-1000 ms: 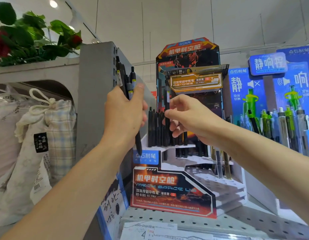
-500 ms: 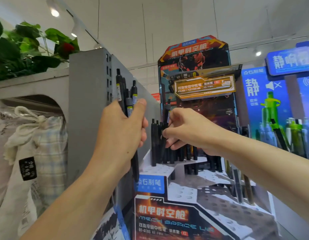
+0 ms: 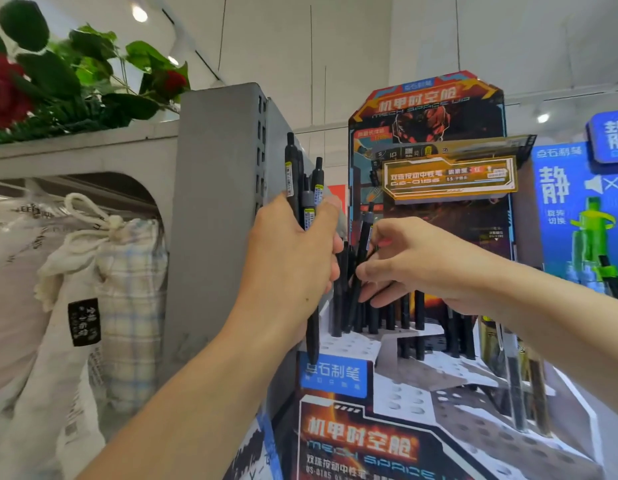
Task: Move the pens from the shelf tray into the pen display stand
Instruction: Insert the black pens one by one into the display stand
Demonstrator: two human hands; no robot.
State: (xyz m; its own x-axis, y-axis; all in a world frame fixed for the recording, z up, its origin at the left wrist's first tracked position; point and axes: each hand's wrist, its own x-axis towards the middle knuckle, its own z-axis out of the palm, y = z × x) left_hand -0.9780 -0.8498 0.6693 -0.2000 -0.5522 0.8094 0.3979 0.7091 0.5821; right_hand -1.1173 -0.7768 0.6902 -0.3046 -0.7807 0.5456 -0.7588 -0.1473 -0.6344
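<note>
Right-hand fingers (image 3: 364, 271) pinch one black pen (image 3: 361, 251), thumb and forefinger clamped on its barrel, tip angled down toward the top tier at about 7 o'clock from the hand. Right hand (image 3: 415, 265) hovers just over the back row; pen looks nearly seated but can't tell if the tip is in a hole.

Left-hand fingers (image 3: 326, 216) are curled round a bundle of pens (image 3: 302, 188), roughly three or four, upright, caps sticking out at 12 o'clock, one barrel hanging out at 6 o'clock below the palm. Left hand (image 3: 293, 265) sits just beside the right, at its 9 o'clock.

Pen display stand (image 3: 356, 441): top tier carries a row of black pens (image 3: 380, 313) standing in holes, more on the next step at 3 o'clock. Lower tiers show many open holes (image 3: 404, 400), unfilled.

Progress, as a judgement: partway. Upper rows mostly stocked, one pen going in, handful left in the left hand, lower tiers to fill. Shelf tray not in view, so remaining stock there can't be told.

Around: grey shelf upright (image 3: 214, 202) at 9 o'clock, cloth bags (image 3: 103, 289), fake roses (image 3: 9, 88) at 10 o'clock, blue display (image 3: 570, 202) at 3 o'clock.
</note>
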